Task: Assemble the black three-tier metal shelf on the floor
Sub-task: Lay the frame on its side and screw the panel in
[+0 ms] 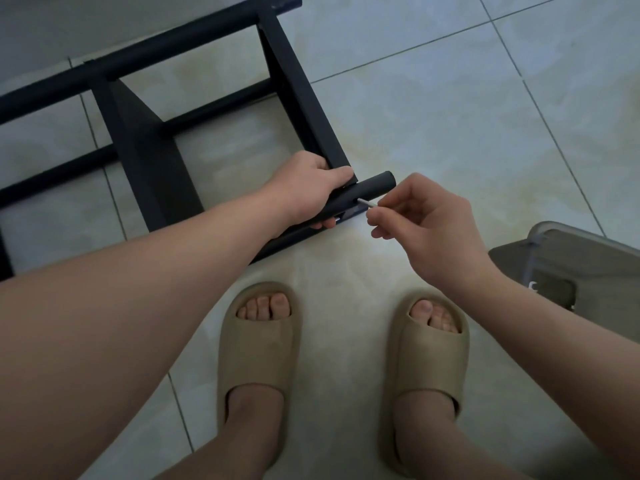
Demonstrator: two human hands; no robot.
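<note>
Gripping the black tube (pixel 375 188) in the left hand (pixel 308 190), someone is pinching a silver pin (pixel 364 202) with the right hand (pixel 427 220), pushing it in just beyond the fingertips; the shelf frame (pixel 138 140) is lying partly joined on the floor (pixel 450 98), this corner seemingly unfastened

beige slides (pixel 259 344) side by side | grey container (pixel 575 261) right edge, partly cropped

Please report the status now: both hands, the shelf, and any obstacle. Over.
Left grip holds black tube at shelf frame corner. Right grip pinches thin silver pin, tip at the tube. Nothing blocks the joint.
</note>
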